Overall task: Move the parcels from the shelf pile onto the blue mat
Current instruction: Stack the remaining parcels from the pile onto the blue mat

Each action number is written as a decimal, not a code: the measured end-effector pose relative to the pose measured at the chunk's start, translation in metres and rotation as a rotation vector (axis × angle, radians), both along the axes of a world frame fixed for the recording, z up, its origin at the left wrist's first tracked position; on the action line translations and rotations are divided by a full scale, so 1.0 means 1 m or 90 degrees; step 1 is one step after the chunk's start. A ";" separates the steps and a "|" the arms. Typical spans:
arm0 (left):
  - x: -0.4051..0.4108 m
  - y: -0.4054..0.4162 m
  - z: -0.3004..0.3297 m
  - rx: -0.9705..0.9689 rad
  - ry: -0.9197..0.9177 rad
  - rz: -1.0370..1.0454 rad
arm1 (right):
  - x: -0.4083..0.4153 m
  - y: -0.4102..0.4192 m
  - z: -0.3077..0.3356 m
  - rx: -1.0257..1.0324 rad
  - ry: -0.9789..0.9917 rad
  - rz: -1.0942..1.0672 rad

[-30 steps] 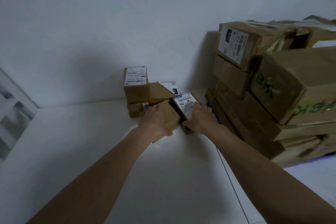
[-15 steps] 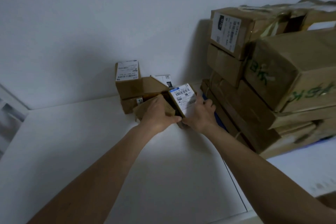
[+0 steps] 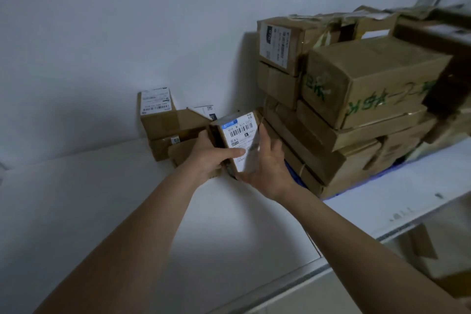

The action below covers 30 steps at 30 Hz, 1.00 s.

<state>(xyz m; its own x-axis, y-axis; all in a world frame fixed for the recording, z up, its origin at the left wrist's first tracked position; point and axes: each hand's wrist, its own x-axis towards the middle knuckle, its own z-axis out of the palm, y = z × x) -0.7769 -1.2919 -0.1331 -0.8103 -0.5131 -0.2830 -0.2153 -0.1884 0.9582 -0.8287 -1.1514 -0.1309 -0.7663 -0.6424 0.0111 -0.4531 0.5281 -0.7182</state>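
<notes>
On the near part of the white shelf (image 3: 127, 211) nothing stands; both forearms reach across it toward the far wall. Beyond them, the left hand (image 3: 209, 158) and right hand (image 3: 267, 168) together hold one labelled parcel (image 3: 239, 140), tilted up on its near end. The left thumb lies across the label face, and the right palm and fingers cup the right side and lower edge. Both hands are closed on this parcel. Its long axis runs near to far, leaning away from the person.

A second small carton (image 3: 183, 155) lies partly hidden under the left hand; whether the hand grips it cannot be told.

Farther left, the remaining small pile (image 3: 163, 120) rests against the wall. To the right, touching range of the right hand, a large stack (image 3: 356, 99) sits on the blue mat (image 3: 367, 181), of which only a thin edge shows.

The mat lies directly right of the held parcel, so the right hand is nearer to it. The likely step is a rightward carry, with placement on or against the stack.
</notes>
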 end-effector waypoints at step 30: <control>-0.031 0.317 0.075 -0.295 -0.015 -0.313 | -0.056 0.334 0.121 0.289 0.202 0.091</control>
